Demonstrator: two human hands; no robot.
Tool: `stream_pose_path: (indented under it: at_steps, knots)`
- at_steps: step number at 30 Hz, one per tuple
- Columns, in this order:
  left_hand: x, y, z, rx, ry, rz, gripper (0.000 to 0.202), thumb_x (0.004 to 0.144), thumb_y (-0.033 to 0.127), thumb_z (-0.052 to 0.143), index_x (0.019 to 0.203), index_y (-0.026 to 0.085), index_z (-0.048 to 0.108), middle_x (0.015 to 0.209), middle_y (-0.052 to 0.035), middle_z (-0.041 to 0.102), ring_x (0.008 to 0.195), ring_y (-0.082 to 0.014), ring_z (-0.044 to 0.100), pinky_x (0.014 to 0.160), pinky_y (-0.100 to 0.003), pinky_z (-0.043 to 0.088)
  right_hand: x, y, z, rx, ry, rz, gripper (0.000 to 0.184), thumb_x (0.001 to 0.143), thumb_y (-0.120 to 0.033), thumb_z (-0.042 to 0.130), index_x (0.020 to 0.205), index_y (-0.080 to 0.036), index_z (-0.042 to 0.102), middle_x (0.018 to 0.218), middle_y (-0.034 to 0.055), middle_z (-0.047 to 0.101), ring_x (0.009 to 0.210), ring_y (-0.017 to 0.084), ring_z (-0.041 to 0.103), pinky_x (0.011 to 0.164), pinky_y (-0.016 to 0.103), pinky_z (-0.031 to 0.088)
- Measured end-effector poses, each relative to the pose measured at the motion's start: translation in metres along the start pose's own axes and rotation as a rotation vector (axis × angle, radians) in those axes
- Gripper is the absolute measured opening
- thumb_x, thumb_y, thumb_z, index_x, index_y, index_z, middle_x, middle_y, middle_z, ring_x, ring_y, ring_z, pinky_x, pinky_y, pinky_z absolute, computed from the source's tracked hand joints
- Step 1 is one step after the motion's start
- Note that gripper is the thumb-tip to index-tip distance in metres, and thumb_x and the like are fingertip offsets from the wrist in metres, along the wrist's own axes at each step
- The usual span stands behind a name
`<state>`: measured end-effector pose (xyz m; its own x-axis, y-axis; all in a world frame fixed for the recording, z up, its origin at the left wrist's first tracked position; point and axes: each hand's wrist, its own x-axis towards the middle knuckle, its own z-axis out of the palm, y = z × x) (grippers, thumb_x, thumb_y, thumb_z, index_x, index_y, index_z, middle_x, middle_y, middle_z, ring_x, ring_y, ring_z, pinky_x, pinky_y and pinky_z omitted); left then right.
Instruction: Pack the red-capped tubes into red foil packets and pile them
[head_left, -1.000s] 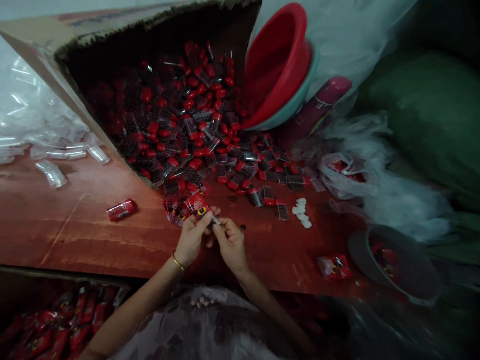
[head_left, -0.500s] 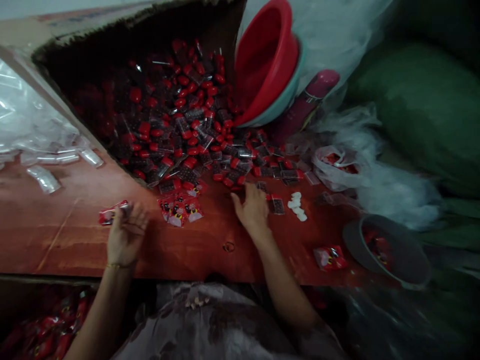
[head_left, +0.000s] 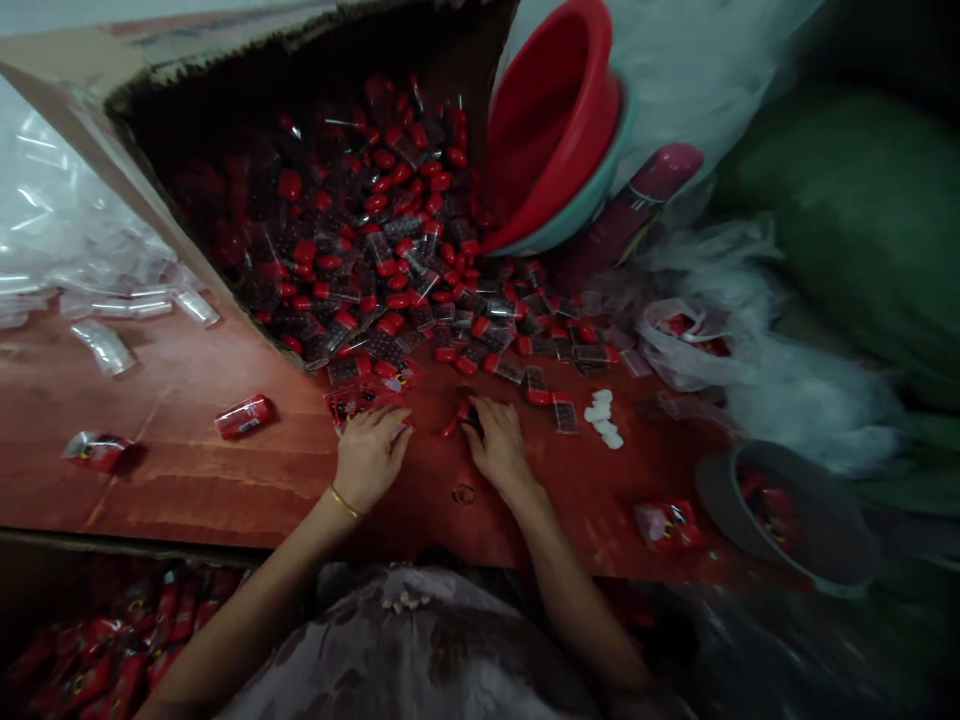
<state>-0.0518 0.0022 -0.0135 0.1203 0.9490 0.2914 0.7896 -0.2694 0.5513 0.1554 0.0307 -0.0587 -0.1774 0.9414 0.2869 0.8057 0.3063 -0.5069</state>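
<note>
At the near left, below the table (head_left: 420, 530) edge, lie many red wrapped packs (head_left: 112, 645); a little beyond that edge, thin dark rings (head_left: 463, 495) rest on the wood between the forearms. Next come the two hands; the left hand (head_left: 370, 458) is palm down, fingers half bent, its tips over the near edge of the flat red printed packets (head_left: 351, 398); whether it pinches one I cannot tell.

The right hand (head_left: 501, 445) is nearly closed, thumb and fingers drawn round a small red-capped container (head_left: 459, 413); this container lies to the left of the right palm, at the fingertips, its red part toward the left hand; the fingers hide some of it, so its long axis is hard to read; the right hand is plainly the nearer to it, while the left hand is the nearer to the packets, with a gap between the two hands.

Off to the right sit white discs (head_left: 602, 420); farther back, a heap of similar containers (head_left: 405, 240) spills from a tipped carton (head_left: 79, 65); beside it leans a red basin (head_left: 551, 110).
</note>
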Motion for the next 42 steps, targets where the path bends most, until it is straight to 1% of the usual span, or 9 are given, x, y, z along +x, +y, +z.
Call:
stream_pose_path:
  at_steps: [3,7,12,19,23,28,32,36,42]
  knots:
    - [0.003,0.006,0.011,-0.072,-0.066,0.009,0.032,0.085,0.030,0.052,0.113,0.017,0.060,0.109,-0.0107,0.068,0.097,-0.0233,0.064,0.087,-0.039,0.050,-0.002,-0.003,-0.004,0.172,0.003,0.015,0.038,0.084,-0.028,0.048,0.120,-0.017,0.053,0.117,0.0150,0.059,0.109,0.029,0.052,0.099,0.054,0.034]
    - [0.004,0.015,0.019,-0.386,-0.147,0.037,0.056,0.079,0.045,0.058,0.127,0.016,0.050,0.123,-0.0123,0.060,0.111,-0.0227,0.059,0.093,-0.036,0.047,-0.013,-0.021,-0.012,0.597,0.000,0.089,0.040,0.086,-0.034,0.050,0.125,-0.023,0.048,0.123,0.0091,0.057,0.114,0.022,0.052,0.099,0.042,0.040]
    - [0.001,0.018,0.020,-0.602,-0.196,0.145,0.065,0.079,0.044,0.059,0.136,0.018,0.039,0.137,-0.0135,0.048,0.125,-0.0236,0.046,0.103,-0.038,0.038,-0.021,-0.039,-0.021,0.893,-0.019,0.209,0.042,0.084,-0.039,0.056,0.122,-0.024,0.052,0.123,0.0061,0.059,0.114,0.020,0.054,0.099,0.037,0.041]
    - [-0.005,0.035,0.035,-1.018,-0.134,-0.296,0.048,0.080,0.042,0.056,0.120,0.015,0.055,0.120,-0.0126,0.062,0.112,-0.0243,0.056,0.099,-0.038,0.040,-0.024,-0.045,-0.016,0.934,-0.002,0.127,0.039,0.081,-0.033,0.062,0.119,-0.026,0.054,0.118,0.0048,0.062,0.110,0.019,0.057,0.098,0.035,0.043]
    - [-0.009,0.045,0.040,-1.251,-0.159,-0.429,0.047,0.081,0.036,0.052,0.125,0.018,0.051,0.128,-0.0084,0.056,0.124,-0.0229,0.046,0.106,-0.038,0.032,-0.028,-0.050,-0.006,0.994,0.049,0.124,0.041,0.077,-0.034,0.066,0.115,-0.026,0.054,0.114,0.0053,0.062,0.107,0.019,0.058,0.096,0.035,0.044]
    - [-0.011,0.037,0.039,-1.046,-0.209,-0.296,0.047,0.081,0.028,0.047,0.128,0.020,0.047,0.137,-0.0069,0.047,0.129,-0.0224,0.039,0.109,-0.041,0.026,-0.035,-0.052,-0.003,1.004,-0.002,0.150,0.042,0.078,-0.036,0.063,0.117,-0.026,0.051,0.119,0.0072,0.060,0.113,0.021,0.055,0.098,0.037,0.043]
    - [-0.012,0.031,0.043,-0.762,-0.203,-0.091,0.045,0.085,0.032,0.047,0.127,0.018,0.044,0.131,-0.0128,0.050,0.122,-0.0236,0.044,0.105,-0.045,0.033,-0.029,-0.047,-0.011,1.008,-0.058,0.215,0.036,0.085,-0.043,0.045,0.114,-0.022,0.052,0.114,0.0084,0.062,0.109,0.023,0.057,0.095,0.039,0.044]
    - [-0.014,0.030,0.050,-0.537,-0.234,0.113,0.055,0.086,0.036,0.046,0.135,0.013,0.032,0.131,-0.0194,0.045,0.124,-0.0259,0.041,0.104,-0.047,0.033,-0.010,-0.047,-0.015,0.713,0.038,0.307,0.032,0.089,-0.043,0.036,0.094,-0.021,0.059,0.094,0.0057,0.063,0.093,0.020,0.058,0.088,0.036,0.045]
    - [-0.016,0.022,0.064,-0.353,-0.272,0.188,0.066,0.084,0.043,0.050,0.136,0.009,0.028,0.133,-0.0227,0.040,0.127,-0.0316,0.036,0.102,-0.052,0.035,0.008,-0.047,-0.007,0.443,-0.037,0.230,0.036,0.088,-0.047,0.037,0.084,-0.020,0.061,0.087,0.0074,0.062,0.087,0.021,0.057,0.083,0.035,0.044]
